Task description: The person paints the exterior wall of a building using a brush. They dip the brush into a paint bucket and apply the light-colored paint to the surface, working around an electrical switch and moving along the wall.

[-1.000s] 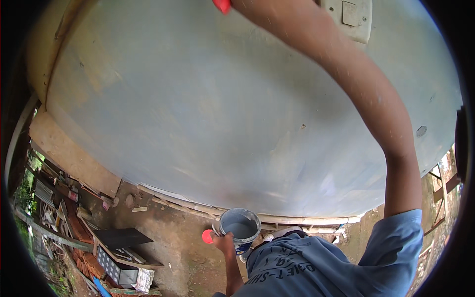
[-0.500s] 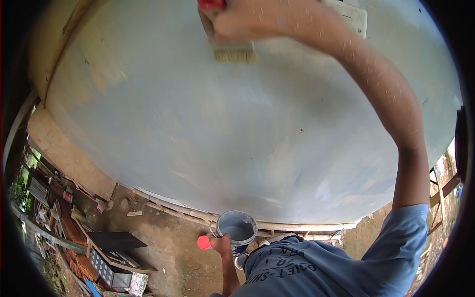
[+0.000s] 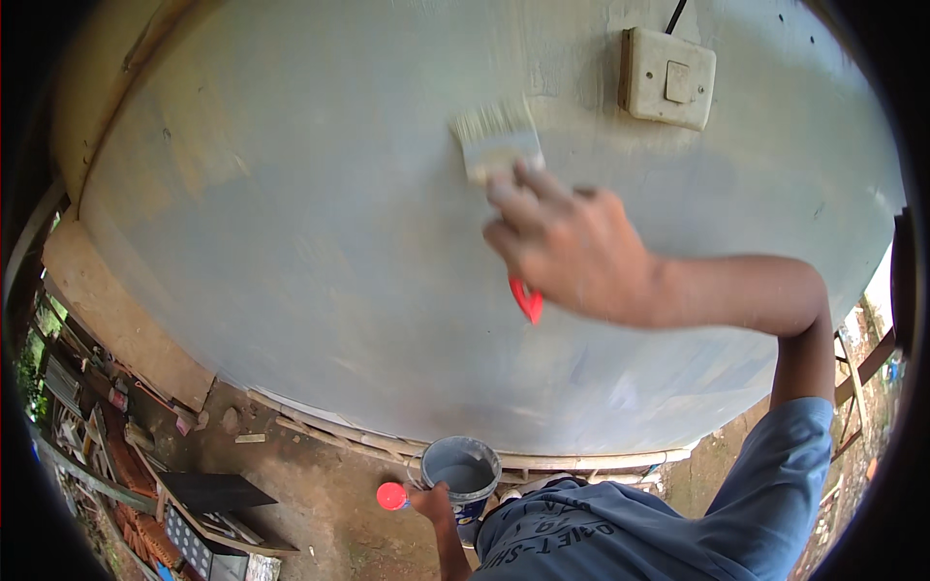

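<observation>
My right hand grips a flat paintbrush with pale bristles and a red handle, its bristles pressed against the grey painted wall. The red handle end sticks out below my palm. Low in the view, my left hand holds a small bucket of grey paint by its rim, close to my chest. Beside that hand sits a small red round object, which looks like the end of something held with the bucket; I cannot tell what it is.
A cream switch box with a black cable is mounted on the wall right of the brush. Wooden strips lie along the wall's foot. Bricks, boards and scrap are piled on the dirt ground at lower left.
My right hand has drawn the brush down the wall from the top edge to the middle. The view tilted, bringing the switch box into sight. The bucket stays in my left hand.
</observation>
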`<state>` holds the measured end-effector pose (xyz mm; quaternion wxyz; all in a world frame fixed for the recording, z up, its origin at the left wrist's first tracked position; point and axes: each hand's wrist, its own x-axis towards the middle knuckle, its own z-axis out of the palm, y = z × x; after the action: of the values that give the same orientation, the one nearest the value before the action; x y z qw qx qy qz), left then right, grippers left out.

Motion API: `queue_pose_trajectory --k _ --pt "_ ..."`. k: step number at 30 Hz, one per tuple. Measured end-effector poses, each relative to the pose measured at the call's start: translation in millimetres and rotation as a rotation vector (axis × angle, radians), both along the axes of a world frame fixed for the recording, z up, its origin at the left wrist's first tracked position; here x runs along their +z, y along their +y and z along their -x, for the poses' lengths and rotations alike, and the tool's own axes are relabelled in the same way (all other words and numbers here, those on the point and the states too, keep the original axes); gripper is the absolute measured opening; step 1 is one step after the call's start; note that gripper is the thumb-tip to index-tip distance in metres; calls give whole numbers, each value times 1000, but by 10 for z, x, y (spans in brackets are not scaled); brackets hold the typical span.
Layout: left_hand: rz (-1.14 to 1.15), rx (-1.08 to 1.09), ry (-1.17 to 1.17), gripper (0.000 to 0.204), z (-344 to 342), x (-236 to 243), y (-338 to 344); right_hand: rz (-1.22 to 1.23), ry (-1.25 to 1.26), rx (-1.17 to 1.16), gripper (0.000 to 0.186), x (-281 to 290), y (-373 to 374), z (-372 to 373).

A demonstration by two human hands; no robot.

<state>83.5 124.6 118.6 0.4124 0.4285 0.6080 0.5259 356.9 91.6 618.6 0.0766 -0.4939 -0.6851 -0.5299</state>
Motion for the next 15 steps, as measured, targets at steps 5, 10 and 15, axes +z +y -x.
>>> queue_pose_trajectory --k 5,10,15 --pt "31 9 129 48 36 -136 36 198 357 37 19 223 -578 126" --pt "8 -33 109 49 30 63 89 -396 190 43 8 1340 -237 -119" --pt "-45 0 121 48 21 94 68 -291 145 -41 13 885 -223 -153"
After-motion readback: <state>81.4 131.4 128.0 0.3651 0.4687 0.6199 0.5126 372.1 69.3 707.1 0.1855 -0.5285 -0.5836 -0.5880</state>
